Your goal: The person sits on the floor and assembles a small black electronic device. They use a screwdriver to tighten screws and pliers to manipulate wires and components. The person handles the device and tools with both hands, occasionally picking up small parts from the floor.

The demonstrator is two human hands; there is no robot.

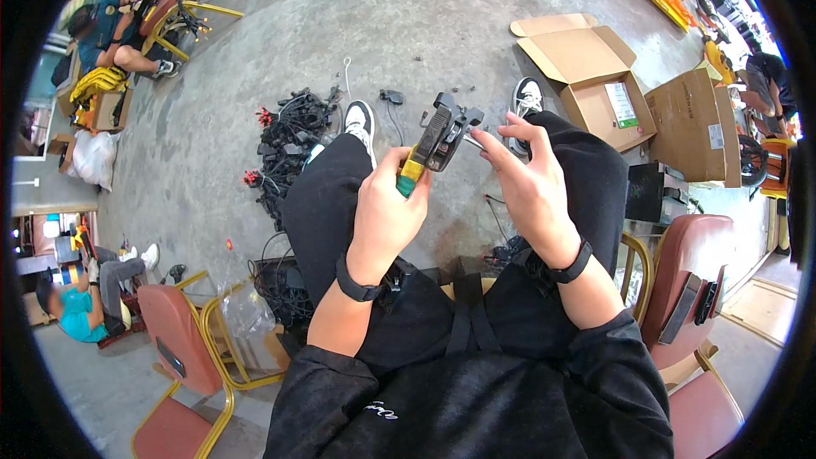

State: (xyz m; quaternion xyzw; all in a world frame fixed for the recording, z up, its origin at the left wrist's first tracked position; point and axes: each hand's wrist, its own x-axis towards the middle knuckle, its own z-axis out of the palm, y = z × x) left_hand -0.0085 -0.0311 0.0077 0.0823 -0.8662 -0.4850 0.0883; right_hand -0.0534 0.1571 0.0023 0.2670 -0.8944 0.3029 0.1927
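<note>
Fingers of your left hand (389, 211) gripped a black tool (439, 138) by its yellow-green handle (410, 175), long axis slanting away and rightward above the floor (425, 13); right of its far end hovered your right hand (534, 187), its hold unclear.

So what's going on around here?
A seated person's left hand grips a black hand tool with a yellow-and-green handle. The right hand is raised, its fingertips beside the tool's head; whether they pinch anything is hard to tell. On the grey concrete floor lie a tangled pile of black cables, to the left, and an open brown cardboard box, to the right.
</note>
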